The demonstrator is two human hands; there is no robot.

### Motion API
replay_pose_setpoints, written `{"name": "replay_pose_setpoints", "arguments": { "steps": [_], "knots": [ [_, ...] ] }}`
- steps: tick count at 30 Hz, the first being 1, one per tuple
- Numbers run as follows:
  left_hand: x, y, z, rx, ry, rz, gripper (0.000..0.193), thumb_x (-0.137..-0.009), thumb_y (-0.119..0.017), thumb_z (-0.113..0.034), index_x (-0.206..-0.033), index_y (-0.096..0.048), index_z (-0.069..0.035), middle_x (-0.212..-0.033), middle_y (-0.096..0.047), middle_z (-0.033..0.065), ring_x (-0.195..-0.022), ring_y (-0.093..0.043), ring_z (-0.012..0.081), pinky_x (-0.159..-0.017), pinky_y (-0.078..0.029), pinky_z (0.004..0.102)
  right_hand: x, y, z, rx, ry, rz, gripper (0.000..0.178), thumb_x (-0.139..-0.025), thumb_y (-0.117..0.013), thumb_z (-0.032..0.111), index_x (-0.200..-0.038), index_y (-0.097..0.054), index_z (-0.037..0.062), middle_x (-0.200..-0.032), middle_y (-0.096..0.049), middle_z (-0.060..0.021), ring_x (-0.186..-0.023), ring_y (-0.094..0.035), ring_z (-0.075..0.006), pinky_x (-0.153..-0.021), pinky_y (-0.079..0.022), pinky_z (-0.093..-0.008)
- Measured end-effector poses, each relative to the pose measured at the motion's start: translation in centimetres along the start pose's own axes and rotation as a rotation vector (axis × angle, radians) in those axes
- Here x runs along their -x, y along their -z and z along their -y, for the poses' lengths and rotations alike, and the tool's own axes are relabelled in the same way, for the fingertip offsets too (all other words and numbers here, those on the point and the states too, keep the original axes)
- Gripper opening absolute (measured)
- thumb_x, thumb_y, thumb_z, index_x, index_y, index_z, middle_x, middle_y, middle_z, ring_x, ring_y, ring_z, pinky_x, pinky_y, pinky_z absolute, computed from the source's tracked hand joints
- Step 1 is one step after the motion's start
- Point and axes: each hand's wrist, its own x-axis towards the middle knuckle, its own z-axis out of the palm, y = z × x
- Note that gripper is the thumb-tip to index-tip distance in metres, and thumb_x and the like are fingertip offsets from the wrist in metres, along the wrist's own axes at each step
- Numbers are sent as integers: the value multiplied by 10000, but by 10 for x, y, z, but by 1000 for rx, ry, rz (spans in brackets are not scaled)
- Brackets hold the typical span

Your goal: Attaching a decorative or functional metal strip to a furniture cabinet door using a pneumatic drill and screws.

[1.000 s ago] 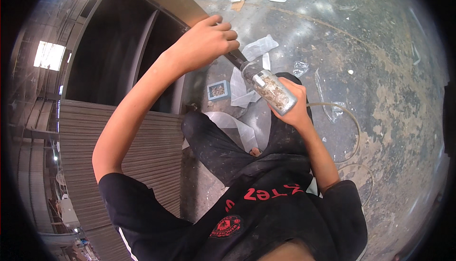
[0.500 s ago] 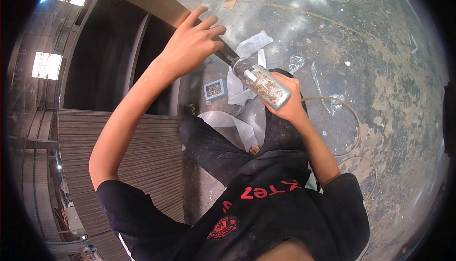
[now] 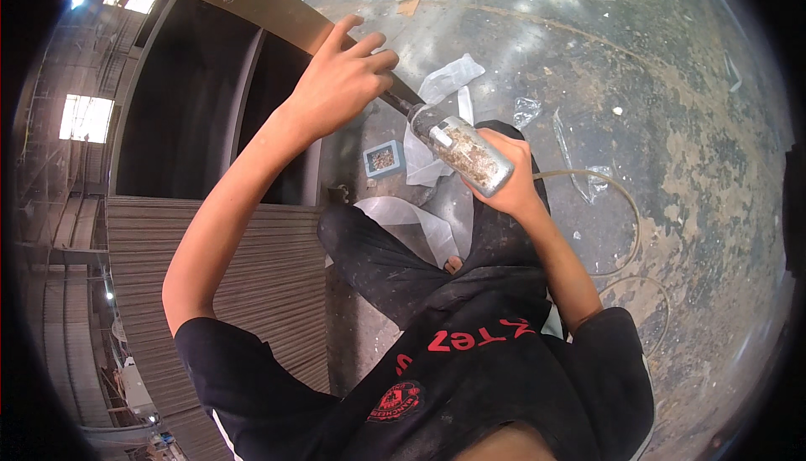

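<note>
My right hand is wrapped round the body of a worn silver air screwdriver, its paint scuffed. The tool slants up and left, and its dark shaft runs to a flat bronze-grey panel strip. At that end, my left hand rests by the strip's edge. Its outer fingers are raised and apart, while the index finger curls in beside the shaft. The thumb and whatever it pinches are hidden, as is the shaft's tip. The strip edges a dark open cabinet on my left.
A small blue tray of small metal pieces sits on the floor beside white wrapping strips. A thin air hose loops on the right. Ribbed brown panelling stands at left. Clear plastic scraps lie on the worn concrete floor.
The view has shifted very slightly. My left hand's raised fingers have drawn in a little; both hands and the screwdriver otherwise keep their places.
</note>
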Motion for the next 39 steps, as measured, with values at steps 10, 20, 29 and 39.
{"name": "replay_pose_setpoints", "arguments": {
  "steps": [10, 20, 29, 39],
  "knots": [
    [3, 1, 1, -17, -6, -6, 101, -743, -628, -151, -765, -725, -136, -1017, -637, -46, -1111, -542, 146, -1106, -298, 453, -2, 0, 6, 6, -19, 21, 367, -606, -761, 62, -941, -649, -39, -864, -661, -160, -752, -671, -325, -685, -510, -322],
    [3, -1, 3, -13, -7, -4, 89, -748, -634, -149, -758, -722, -140, -1005, -637, -47, -1102, -548, 149, -1101, -305, 454, -1, 0, 5, 19, -34, 48, 378, -597, -763, 67, -941, -646, -38, -863, -657, -167, -750, -670, -326, -692, -511, -320],
    [3, 1, 4, -8, -19, -17, 114, -753, -653, -119, -847, -715, -134, -1013, -641, -39, -1073, -558, 153, -1110, -300, 442, -3, -1, 7, -14, -22, 23, 384, -603, -766, 67, -950, -645, -45, -855, -657, -165, -740, -671, -316, -686, -511, -320],
    [3, 3, 2, 27, 9, 8, 85, -747, -644, -108, -803, -706, -127, -1011, -647, -41, -1029, -563, 150, -1117, -295, 441, -1, -2, 5, 3, 0, 18, 388, -611, -756, 50, -972, -652, -46, -889, -674, -168, -773, -685, -312, -708, -518, -322]
  ]
}}
